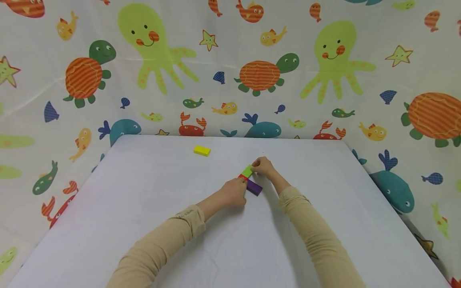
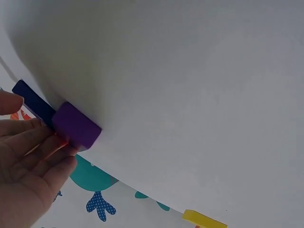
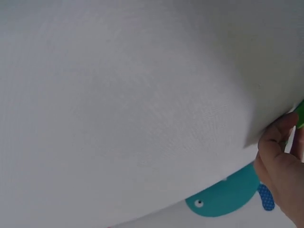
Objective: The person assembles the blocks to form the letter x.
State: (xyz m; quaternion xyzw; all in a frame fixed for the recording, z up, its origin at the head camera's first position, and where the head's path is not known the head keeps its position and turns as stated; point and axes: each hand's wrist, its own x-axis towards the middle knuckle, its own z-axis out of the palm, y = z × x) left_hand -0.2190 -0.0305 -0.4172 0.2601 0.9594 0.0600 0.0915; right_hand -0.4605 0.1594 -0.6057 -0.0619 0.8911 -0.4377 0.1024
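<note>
My left hand (image 1: 235,192) holds a dark blue block (image 2: 34,100), thumb on one side and fingers on the other; in the head view the hand hides this block. Its fingertips reach a red block (image 1: 242,177), mostly covered. Beside them lies a purple block (image 1: 254,187), whose end face shows large in the left wrist view. A light green block (image 1: 247,171) meets the red one and points away to the right. My right hand (image 1: 264,166) pinches the green block's far end; only a sliver of green shows in the right wrist view.
A yellow block (image 1: 202,151) lies apart near the back edge of the white table (image 1: 151,180). Behind the table hangs a cloth (image 1: 230,40) printed with sea animals, which also shows along both sides.
</note>
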